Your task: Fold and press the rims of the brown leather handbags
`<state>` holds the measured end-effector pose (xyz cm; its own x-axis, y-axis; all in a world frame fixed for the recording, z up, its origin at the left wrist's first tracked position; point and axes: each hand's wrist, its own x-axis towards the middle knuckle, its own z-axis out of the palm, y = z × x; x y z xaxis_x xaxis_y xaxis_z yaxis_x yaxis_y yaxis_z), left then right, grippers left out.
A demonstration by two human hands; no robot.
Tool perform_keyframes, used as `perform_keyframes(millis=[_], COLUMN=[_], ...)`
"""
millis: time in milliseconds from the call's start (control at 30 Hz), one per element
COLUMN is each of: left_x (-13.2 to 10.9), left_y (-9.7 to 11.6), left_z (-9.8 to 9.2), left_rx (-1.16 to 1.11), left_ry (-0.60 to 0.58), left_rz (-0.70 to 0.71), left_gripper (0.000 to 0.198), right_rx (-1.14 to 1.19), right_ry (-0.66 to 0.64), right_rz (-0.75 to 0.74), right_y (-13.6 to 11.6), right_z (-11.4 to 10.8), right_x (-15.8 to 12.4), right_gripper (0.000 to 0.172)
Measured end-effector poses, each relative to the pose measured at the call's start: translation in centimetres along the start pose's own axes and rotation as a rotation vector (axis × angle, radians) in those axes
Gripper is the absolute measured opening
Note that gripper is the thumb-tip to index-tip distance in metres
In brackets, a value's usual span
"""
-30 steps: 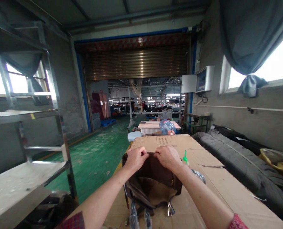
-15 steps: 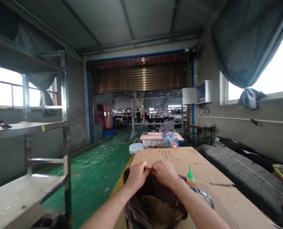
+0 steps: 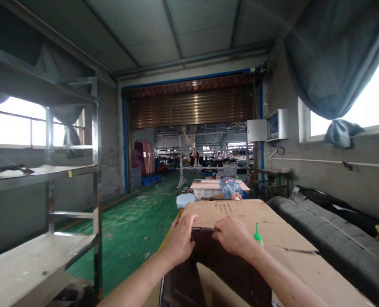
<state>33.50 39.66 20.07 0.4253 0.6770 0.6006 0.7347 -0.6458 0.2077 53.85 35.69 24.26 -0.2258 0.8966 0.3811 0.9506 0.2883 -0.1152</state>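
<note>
A dark brown, bag-like piece (image 3: 234, 273) with a stiff edge stands at the near end of the cardboard-covered table (image 3: 240, 208). Its far rim runs between my two hands. My left hand (image 3: 180, 239) is closed around the left corner of that rim, thumb on the inner side. Farther right, the fingers of my right hand (image 3: 234, 237) curl over the same rim. Light tan shows through an opening in the lower middle of the piece. Just beyond my right hand is a green-tipped bottle (image 3: 257, 234), its lower part mostly hidden.
A metal shelf rack (image 3: 97, 192) stands at the left beside the green floor (image 3: 128, 226). Large grey rolls (image 3: 320, 238) lie along the right wall. Behind the table are a clear blue water jug (image 3: 231, 189) and a light blue stool (image 3: 185, 199). A half-raised roller shutter (image 3: 192, 108) hangs beyond.
My hands have moved apart along the rim, from nearly touching to a clear gap. The brown piece has been pulled wider, and tan shows through it. The view has shifted slightly.
</note>
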Motion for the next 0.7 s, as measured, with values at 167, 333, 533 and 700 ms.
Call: perform_keyframes(millis=[167,333,533,700], left_x=[-0.5,-0.1,0.5,0.6], left_y=[-0.2,-0.2,-1.0,-1.1], left_z=[0.8,1.0,1.4,1.1], left_rx=[0.099,0.101,-0.036,-0.086], left_ry=[-0.092,-0.101,-0.002,-0.002], left_rz=[-0.050,-0.043,-0.036,-0.025], left_gripper=[0.075,0.073,0.053,0.041], right_rx=[0.019,0.077,0.197,0.238], right_ry=[-0.027,-0.027,-0.055,-0.056], right_rz=[0.026,-0.013,-0.024,-0.046], right_y=[1.0,2.3,4.0,4.1], right_z=[1.6,1.9,2.7,2.9], right_x=[0.2,1.0,2.2,2.3], right_gripper=[0.018,0.017,0.017,0.018])
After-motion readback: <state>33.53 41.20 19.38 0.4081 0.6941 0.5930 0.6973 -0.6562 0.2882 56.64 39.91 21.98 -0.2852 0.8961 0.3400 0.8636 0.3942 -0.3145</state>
